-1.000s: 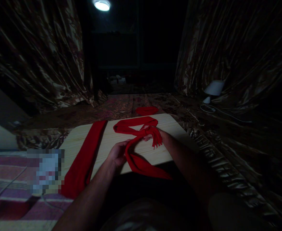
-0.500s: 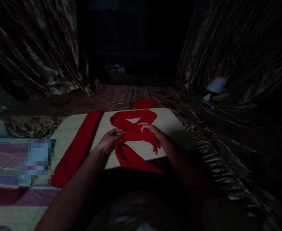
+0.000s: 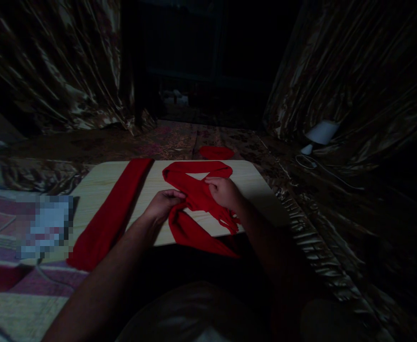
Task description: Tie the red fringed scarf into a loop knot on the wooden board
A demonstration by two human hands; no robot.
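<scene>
A red fringed scarf (image 3: 194, 178) lies in a crossed loop on a light wooden board (image 3: 101, 183). My left hand (image 3: 164, 204) pinches the scarf just left of the crossing, fingers closed on the cloth. My right hand (image 3: 224, 192) is closed over the crossing from the right, and the fringed end (image 3: 230, 223) hangs below it. The scarf's other tail (image 3: 197, 240) runs off the board's near edge toward my lap. A second red scarf (image 3: 110, 213) lies straight along the board's left part, untouched.
A small red cloth piece (image 3: 216, 152) lies beyond the board's far edge. A white lamp (image 3: 318, 134) with a cord stands at the right. Shiny brown curtains (image 3: 52, 71) close in on both sides. A striped mat (image 3: 2, 237) lies at the left.
Both hands have moved up to the scarf's crossing and closed on it. The fringed end has dropped from the right hand's raised grip to lie on the board. The view has tilted downward.
</scene>
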